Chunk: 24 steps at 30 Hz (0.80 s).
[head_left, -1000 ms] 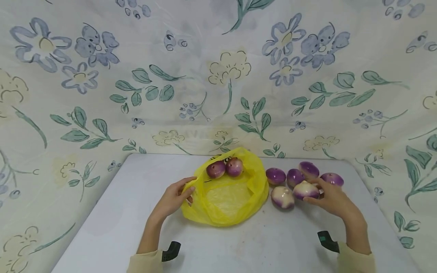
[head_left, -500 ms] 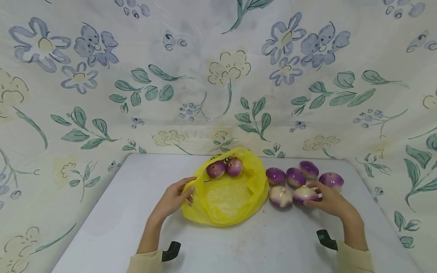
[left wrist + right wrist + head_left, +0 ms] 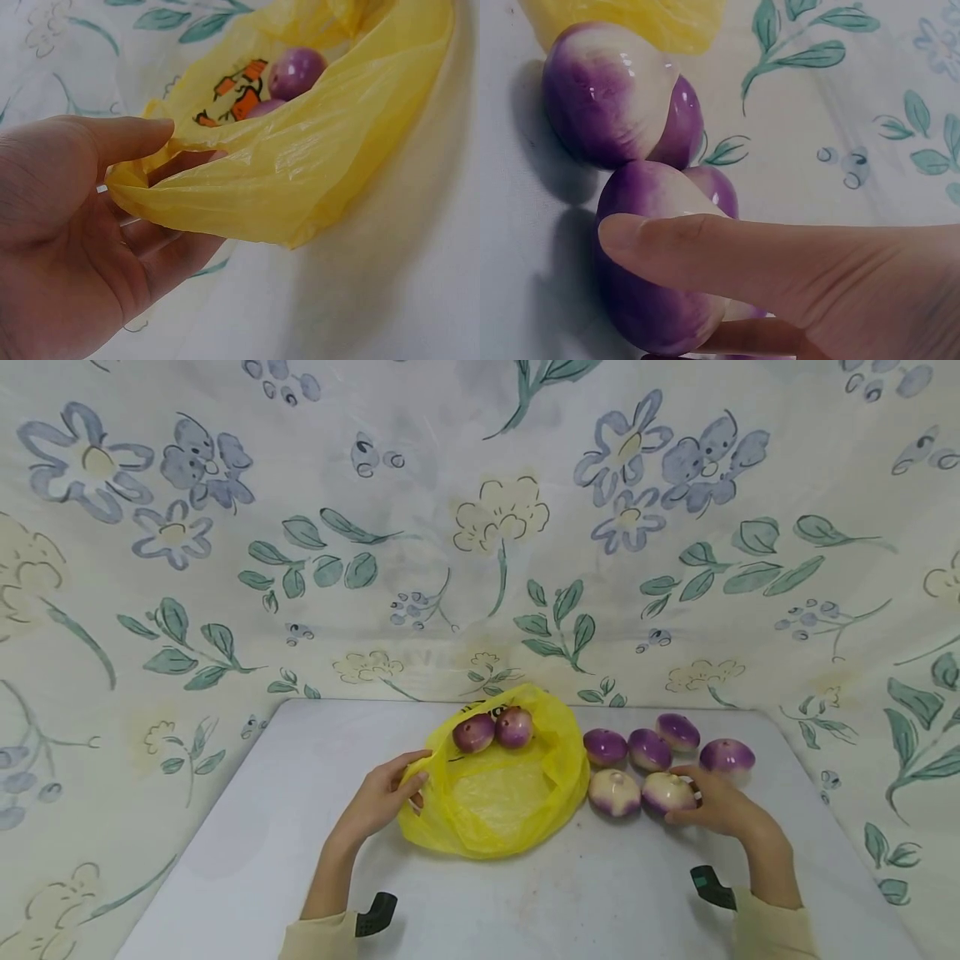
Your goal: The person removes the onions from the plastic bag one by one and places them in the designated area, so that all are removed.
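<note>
My left hand (image 3: 386,792) holds the rim of a yellow plastic bag (image 3: 427,827), its thumb over the edge and the fingers behind, as the left wrist view shows. Inside the open bag lie two glossy purple turnips (image 3: 474,733), against the far side. On the right, my right hand (image 3: 723,802) grips a purple-and-white turnip (image 3: 666,795) between thumb and fingers, pale end up. In the right wrist view the thumb presses across that turnip (image 3: 649,315). Touching or nearly touching it on its left is another pale-topped turnip (image 3: 614,793).
Several more turnips (image 3: 677,733), purple side up, lie behind the gripped one. The white table (image 3: 525,902) ends at a hanging floral cloth (image 3: 450,568). A black wrist device (image 3: 712,887) sits by each sleeve.
My right hand has come slightly left and lower with its turnip, which now sits closer to the table. The pale-topped turnip beside it has shifted a little left. The left hand and bag stay put.
</note>
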Tool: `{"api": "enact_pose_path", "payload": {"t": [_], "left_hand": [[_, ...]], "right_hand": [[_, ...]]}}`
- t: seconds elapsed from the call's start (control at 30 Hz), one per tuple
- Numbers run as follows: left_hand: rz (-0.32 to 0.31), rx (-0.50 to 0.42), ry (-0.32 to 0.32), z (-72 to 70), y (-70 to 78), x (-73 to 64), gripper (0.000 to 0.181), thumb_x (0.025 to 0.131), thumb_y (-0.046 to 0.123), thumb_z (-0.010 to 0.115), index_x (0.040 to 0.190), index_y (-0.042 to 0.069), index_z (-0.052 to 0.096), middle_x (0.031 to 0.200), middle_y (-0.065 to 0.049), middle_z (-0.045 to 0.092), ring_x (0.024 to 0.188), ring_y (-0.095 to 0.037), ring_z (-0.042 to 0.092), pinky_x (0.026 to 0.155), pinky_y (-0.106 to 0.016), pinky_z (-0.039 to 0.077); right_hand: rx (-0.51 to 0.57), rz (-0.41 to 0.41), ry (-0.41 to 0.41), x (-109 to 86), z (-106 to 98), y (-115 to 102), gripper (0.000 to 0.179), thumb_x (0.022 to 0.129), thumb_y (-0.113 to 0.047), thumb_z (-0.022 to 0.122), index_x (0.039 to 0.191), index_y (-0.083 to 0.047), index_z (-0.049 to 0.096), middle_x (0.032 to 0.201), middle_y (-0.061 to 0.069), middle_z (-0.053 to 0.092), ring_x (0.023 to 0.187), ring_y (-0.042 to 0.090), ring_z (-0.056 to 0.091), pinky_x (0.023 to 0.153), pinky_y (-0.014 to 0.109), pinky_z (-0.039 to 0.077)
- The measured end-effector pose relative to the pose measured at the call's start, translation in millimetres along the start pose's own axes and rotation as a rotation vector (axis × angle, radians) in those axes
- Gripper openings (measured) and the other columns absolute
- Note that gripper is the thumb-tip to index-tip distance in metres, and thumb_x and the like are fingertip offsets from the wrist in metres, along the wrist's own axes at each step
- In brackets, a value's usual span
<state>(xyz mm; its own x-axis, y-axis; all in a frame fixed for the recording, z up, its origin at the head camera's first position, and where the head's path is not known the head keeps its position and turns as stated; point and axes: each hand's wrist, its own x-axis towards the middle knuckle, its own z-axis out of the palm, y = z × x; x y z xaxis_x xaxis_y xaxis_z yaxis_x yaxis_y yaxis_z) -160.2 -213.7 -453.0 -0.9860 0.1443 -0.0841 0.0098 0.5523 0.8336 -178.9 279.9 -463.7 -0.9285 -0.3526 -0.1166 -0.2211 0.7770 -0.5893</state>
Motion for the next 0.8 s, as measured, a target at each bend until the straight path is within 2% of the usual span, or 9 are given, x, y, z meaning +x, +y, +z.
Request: {"api": "enact_pose_path", "payload": {"t": [0.23, 0.53, 0.8], "left_hand": [[-0.001, 0.000, -0.005, 0.1, -2.3, 1.3, 0.042, 0.099, 0.020, 0.058, 0.140, 0.014, 0.052, 0.079, -0.009, 0.065, 0.068, -0.019, 0.062, 0.067, -0.023, 0.055], [0.009, -0.016, -0.004, -1.1, 1.7, -0.8, 0.043, 0.099, 0.023, 0.059, 0.140, 0.011, 0.052, 0.079, -0.012, 0.066, 0.068, -0.019, 0.062, 0.067, -0.025, 0.055], [-0.008, 0.003, -0.003, 0.3, -0.3, -0.1, 0.042, 0.099, 0.022, 0.058, 0.140, 0.014, 0.053, 0.079, -0.009, 0.065, 0.068, -0.017, 0.062, 0.068, -0.023, 0.054]], "right_hand": [[0.001, 0.019, -0.029, -2.0, -1.4, -0.5, 0.078, 0.076, -0.026, 0.083, 0.136, 0.007, 0.045, 0.118, 0.029, 0.061, 0.106, 0.041, 0.060, 0.084, 0.052, 0.052], [0.040, 0.048, -0.064, -6.1, -5.8, -2.7, 0.081, 0.077, -0.024, 0.081, 0.139, 0.008, 0.040, 0.117, 0.033, 0.059, 0.097, 0.037, 0.064, 0.080, 0.048, 0.054], [0.035, 0.114, -0.090, -7.9, -10.2, -7.9, 0.084, 0.080, -0.032, 0.079, 0.143, 0.005, 0.036, 0.123, 0.035, 0.056, 0.102, 0.041, 0.063, 0.081, 0.050, 0.054]]}}
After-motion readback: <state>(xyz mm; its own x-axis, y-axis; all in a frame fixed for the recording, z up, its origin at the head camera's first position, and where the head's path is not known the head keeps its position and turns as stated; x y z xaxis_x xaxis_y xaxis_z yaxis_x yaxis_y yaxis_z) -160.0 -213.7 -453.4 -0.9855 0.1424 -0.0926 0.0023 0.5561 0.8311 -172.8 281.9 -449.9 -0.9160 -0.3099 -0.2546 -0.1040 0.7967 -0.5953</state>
